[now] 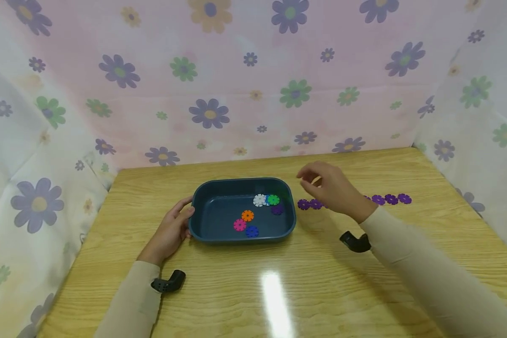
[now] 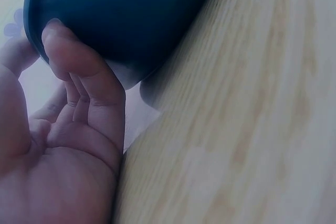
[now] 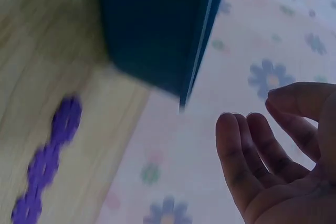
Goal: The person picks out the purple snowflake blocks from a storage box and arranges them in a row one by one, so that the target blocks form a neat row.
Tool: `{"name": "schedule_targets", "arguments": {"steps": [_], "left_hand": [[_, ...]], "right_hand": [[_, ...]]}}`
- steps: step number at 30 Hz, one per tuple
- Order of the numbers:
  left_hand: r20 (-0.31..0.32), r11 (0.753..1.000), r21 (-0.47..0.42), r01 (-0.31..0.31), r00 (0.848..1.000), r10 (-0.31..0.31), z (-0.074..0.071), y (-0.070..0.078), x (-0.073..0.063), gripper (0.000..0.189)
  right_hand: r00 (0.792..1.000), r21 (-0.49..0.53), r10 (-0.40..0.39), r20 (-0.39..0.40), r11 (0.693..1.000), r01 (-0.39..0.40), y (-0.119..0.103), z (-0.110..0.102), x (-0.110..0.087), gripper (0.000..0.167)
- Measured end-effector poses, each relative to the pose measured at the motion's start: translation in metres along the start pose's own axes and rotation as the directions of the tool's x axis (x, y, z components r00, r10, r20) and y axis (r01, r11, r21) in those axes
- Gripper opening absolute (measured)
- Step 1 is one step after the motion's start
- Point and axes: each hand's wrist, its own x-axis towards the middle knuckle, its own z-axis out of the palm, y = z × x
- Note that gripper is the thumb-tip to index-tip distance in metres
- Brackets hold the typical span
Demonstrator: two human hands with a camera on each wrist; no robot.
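Note:
A dark blue plastic basin (image 1: 219, 240) stands on the table. In it lie several small notched discs: a white disc (image 1: 259, 200) and a green disc (image 1: 273, 200) with blue between them, a dark purple disc (image 1: 277, 209), an orange disc (image 1: 247, 216), a pink disc (image 1: 239, 225) and a blue disc (image 1: 252, 231). My left hand (image 1: 172, 231) grips the basin's left end, its fingers bent against the wall in the left wrist view. Just past the basin's right end, my right hand (image 1: 327, 185) hovers with loosely bent fingers, holding nothing. Below it runs a row of purple discs (image 1: 304, 204), partly hidden by that hand.
The wooden table (image 1: 219, 291) meets a flowered cloth (image 1: 245, 136) at the back and both sides. The purple row extends to the right, ending with a purple disc (image 1: 404, 198). Each wrist bears a black device (image 1: 169, 282).

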Motion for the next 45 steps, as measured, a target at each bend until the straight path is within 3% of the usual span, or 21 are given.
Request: {"name": "schedule_targets", "arguments": {"steps": [6, 12, 20, 26, 29, 34, 40, 45], "left_hand": [[-0.004, 1.000, -0.006, 0.005, 1.000, -0.005, 0.001, -0.001, 0.002, 0.054], [0.001, 1.000, -0.006, 0.017, 1.000, -0.017, 0.003, -0.001, 0.003, 0.054], [0.007, 1.000, 0.008, 0.023, 1.000, -0.023, 0.000, -0.001, 0.005, 0.056], [0.002, 1.000, 0.006, 0.024, 1.000, -0.024, -0.001, -0.001, 0.004, 0.056], [0.002, 1.000, 0.005, 0.026, 1.000, -0.026, -0.001, -0.001, 0.004, 0.056], [0.006, 1.000, 0.006, 0.026, 1.000, -0.026, -0.002, -0.001, 0.003, 0.057], [0.007, 1.000, 0.007, 0.020, 1.000, -0.020, -0.003, 0.000, 0.002, 0.057], [0.001, 1.000, 0.005, 0.027, 1.000, -0.027, -0.002, 0.001, 0.002, 0.056]], "right_hand": [[0.982, 0.034, -0.059, 0.181, 0.998, 0.053, -0.031, 0.040, 0.024, 0.019], [0.944, 0.021, -0.073, 0.321, 0.997, 0.070, -0.034, 0.063, 0.039, 0.023], [0.892, -0.024, 0.000, 0.452, 1.000, 0.012, -0.033, 0.072, 0.053, 0.024], [0.826, -0.094, 0.083, 0.557, 0.995, -0.037, -0.040, 0.074, 0.059, 0.034], [0.804, -0.127, 0.108, 0.584, 0.991, -0.040, -0.043, 0.073, 0.060, 0.039], [0.803, -0.109, 0.096, 0.588, 0.993, -0.039, -0.044, 0.071, 0.060, 0.041], [0.806, -0.074, 0.025, 0.591, 0.997, 0.024, -0.039, 0.073, 0.060, 0.037], [0.784, -0.085, 0.016, 0.620, 0.995, 0.047, -0.037, 0.076, 0.059, 0.033]]}}
